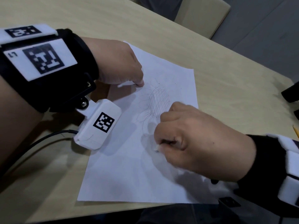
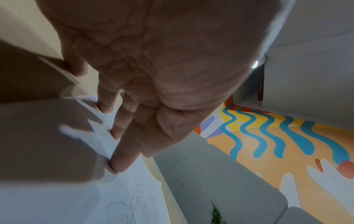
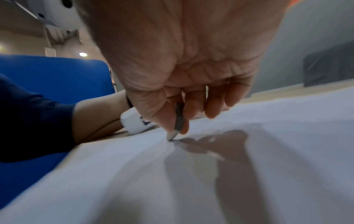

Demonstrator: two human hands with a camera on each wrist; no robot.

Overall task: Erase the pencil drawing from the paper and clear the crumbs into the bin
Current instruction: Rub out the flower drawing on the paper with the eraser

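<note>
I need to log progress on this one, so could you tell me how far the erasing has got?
Done: the lower paper looks clean. In hand: the right hand pinches a pen-style eraser, tip on the sheet, while the left hand presses the paper down. Left: the drawing above, plus scattered crumbs; no bin visible.

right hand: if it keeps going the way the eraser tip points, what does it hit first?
The right hand pinches a thin stick eraser angled down; its tip looks already on the paper, so paper first, probably, with the drawing farther off.

white paper point(image 1: 169, 75) with grey pencil drawing point(image 1: 157, 101), beige table point(image 1: 97, 16), floor point(image 2: 287, 136) with blue wavy stripes.
</note>
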